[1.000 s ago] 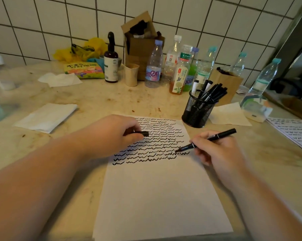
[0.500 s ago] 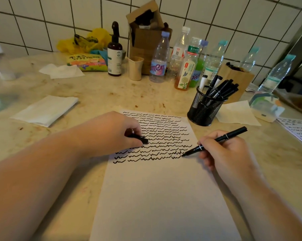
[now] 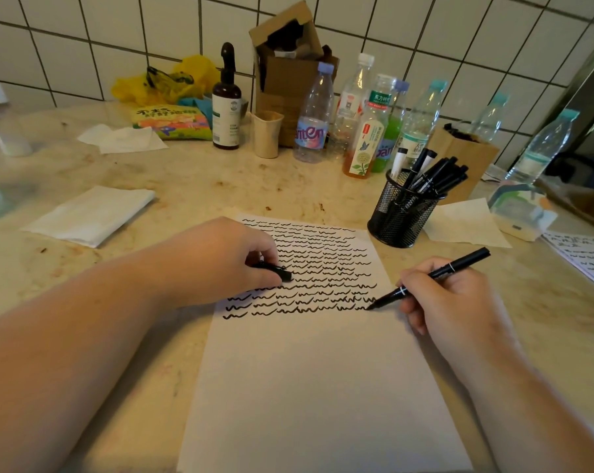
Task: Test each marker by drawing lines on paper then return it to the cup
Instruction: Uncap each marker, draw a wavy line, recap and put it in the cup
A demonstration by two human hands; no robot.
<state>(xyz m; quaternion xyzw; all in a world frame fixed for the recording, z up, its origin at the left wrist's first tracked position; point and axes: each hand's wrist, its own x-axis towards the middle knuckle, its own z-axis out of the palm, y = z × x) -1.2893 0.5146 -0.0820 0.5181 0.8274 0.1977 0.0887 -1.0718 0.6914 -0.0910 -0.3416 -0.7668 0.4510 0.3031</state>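
Note:
A white sheet of paper lies on the counter, its upper half covered with rows of black wavy lines. My right hand grips a black marker like a pen, its tip touching the paper at the right end of the lowest row. My left hand rests on the paper's left side and pinches the black marker cap. A black mesh cup with several black markers stands just beyond the paper's top right corner.
Plastic bottles, a brown pump bottle, a beige cup and cardboard boxes line the tiled wall. Folded tissues lie at the left. Another scribbled sheet lies at the far right.
The marker tip has drawn along the lowest row toward the right. My left hand stays on the paper with the cap. The view has shifted slightly.

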